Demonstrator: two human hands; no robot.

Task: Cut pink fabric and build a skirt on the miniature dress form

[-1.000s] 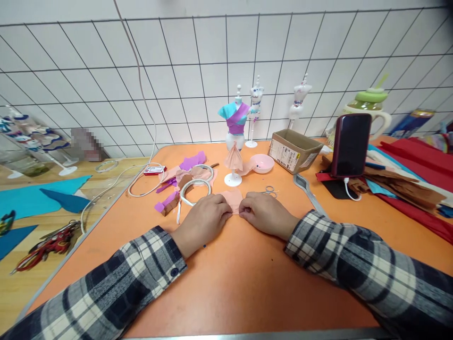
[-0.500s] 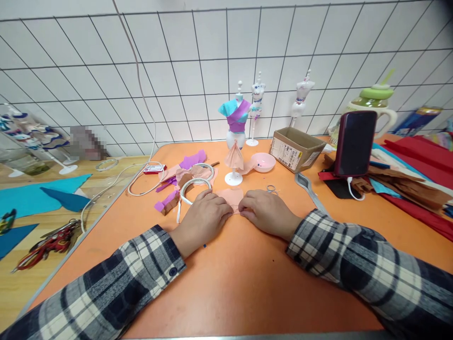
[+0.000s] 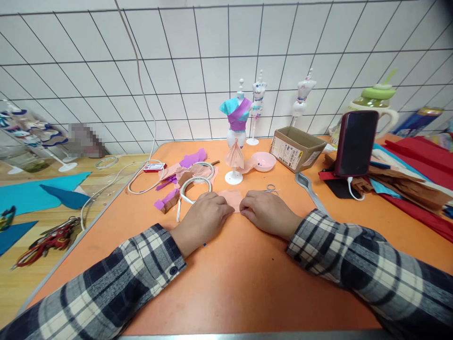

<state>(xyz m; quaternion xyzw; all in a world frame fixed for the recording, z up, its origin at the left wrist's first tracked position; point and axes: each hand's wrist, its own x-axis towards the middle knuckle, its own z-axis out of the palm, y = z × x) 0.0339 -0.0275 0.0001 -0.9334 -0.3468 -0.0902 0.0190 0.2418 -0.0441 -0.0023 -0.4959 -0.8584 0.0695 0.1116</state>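
A small piece of peach crepe paper (image 3: 232, 199) lies on the orange table between my hands. My left hand (image 3: 206, 213) pinches its near left edge, fingers closed. At the near right edge my right hand (image 3: 268, 211) is closed on the same paper, its fingertips a short gap from the left ones. Just beyond stands a small white dress form (image 3: 236, 137) with a turquoise and purple paper top and a peach paper piece hanging at its front. Beside my left hand are rolls of white tape (image 3: 196, 190). Small scissors (image 3: 271, 188) lie behind my right hand.
Purple and brown paper scraps (image 3: 170, 200) lie at left. Farther back are a pink bowl (image 3: 264, 162), a cardboard box (image 3: 297, 148) and two more dress forms (image 3: 303, 97). A phone (image 3: 356, 144) stands at right. Red-handled pliers (image 3: 53, 243) lie on the wooden table.
Both hands stay closed on the peach paper, with only slight finger movement along its near edge. The view has shifted a little; nothing else has visibly moved.
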